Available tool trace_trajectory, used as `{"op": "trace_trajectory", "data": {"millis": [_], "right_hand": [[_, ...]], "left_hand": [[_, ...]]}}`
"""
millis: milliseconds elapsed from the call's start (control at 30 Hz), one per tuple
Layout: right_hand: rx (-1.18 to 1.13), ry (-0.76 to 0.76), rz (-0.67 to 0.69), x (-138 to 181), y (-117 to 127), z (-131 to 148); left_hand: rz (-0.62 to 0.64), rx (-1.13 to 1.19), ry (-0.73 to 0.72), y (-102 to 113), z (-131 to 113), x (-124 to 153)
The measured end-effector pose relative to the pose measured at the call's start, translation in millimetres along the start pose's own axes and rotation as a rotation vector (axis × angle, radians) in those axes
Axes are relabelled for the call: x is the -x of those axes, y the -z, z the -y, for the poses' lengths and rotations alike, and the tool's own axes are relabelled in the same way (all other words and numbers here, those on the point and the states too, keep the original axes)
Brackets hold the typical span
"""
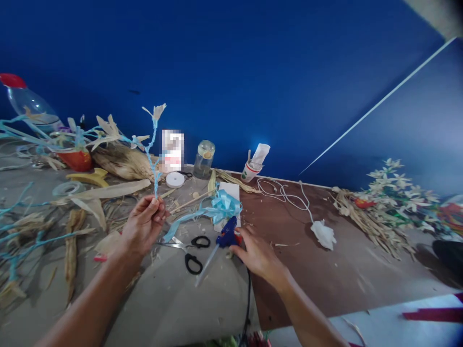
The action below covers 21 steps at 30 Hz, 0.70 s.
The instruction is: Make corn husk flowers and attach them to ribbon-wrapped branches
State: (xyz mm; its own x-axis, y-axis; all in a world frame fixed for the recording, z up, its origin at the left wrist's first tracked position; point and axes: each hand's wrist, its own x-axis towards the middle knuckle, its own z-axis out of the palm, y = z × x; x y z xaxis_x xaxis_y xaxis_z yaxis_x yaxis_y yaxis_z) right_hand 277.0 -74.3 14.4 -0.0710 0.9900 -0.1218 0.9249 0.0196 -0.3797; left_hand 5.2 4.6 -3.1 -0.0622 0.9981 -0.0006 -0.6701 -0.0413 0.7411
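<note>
Table (325,279) strewn with dried husks (71,241). At 9 o'clock the left hand (144,224) pinches the foot of a blue-wrapped stem (154,154), upright, husk flowers (158,111) on top. At 6 o'clock the right hand (255,255), fingers loosely spread, touches a blue glue gun (227,236). Black scissors (193,251) lie between the hands; a blue ribbon bow (222,205) sits at the gun's 12 o'clock

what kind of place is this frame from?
Probably a craft worktable for making husk flowers: left hand pinches a blue-wrapped stem, right hand is at a glue gun, scissors and dried husks lie on the table.
</note>
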Motion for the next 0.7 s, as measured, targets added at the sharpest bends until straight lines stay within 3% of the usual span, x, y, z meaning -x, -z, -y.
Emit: {"op": "trace_trajectory", "data": {"millis": [133, 400, 600, 700], "right_hand": [[0.152, -0.068, 0.033, 8, -15, 7], [0.102, -0.044, 0.035, 1, -21, 0], [-0.275, 0.045, -0.17, 11, -18, -19], [-0.607, 0.026, -0.131, 21, -8, -24]], "left_hand": [[-0.023, -0.013, 0.019, -2, 0, 1], [-0.032, -0.027, -0.015, -6, -1, 5], [-0.056, -0.003, -0.008, -7, -6, 6], [-0.017, 0.054, 0.001, -6, -6, 6]]}}
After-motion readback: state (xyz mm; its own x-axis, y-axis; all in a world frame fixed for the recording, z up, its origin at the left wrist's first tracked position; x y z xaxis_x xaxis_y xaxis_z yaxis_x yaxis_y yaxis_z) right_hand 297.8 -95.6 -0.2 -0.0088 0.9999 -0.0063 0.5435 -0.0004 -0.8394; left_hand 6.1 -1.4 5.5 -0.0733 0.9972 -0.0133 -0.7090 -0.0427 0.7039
